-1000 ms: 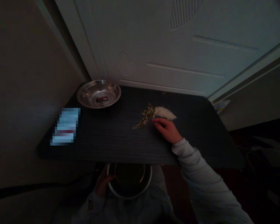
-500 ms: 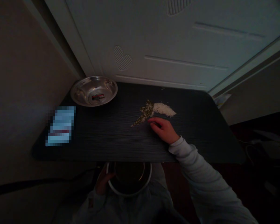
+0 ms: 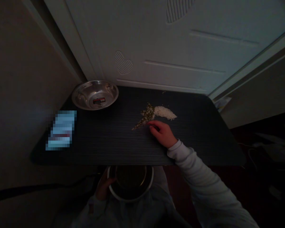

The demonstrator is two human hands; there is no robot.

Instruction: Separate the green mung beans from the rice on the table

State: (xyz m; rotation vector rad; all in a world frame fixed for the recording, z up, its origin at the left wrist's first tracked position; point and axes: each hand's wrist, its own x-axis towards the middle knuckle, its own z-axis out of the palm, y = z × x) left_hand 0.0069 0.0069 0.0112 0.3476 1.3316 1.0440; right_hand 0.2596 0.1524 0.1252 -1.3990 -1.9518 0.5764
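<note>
On the dark table (image 3: 104, 136) lies a small heap of white grains (image 3: 166, 113), likely rice. Joined to its left side is a heap of green and white grains mixed together (image 3: 147, 113), drawn out in a thin tail toward the lower left. My right hand (image 3: 164, 134) rests at the near edge of the mixed heap, fingers curled, thumb close to the index finger; anything between the fingertips is too small to make out. Below the table edge, my left hand (image 3: 104, 187) grips the left rim of a round pale-rimmed container (image 3: 150, 189) on my lap, its inside dark.
A shiny steel bowl (image 3: 112, 91) with a dark label inside stands at the table's back left. In front of it a bright, pixelated rectangle (image 3: 63, 129) covers something. A white panel (image 3: 156, 41) with heart reliefs rises behind the table; a wall borders the left.
My right hand has shifted slightly left along the near edge of the mixed heap. The whole view has tilted a little. My left hand keeps its grip on the container.
</note>
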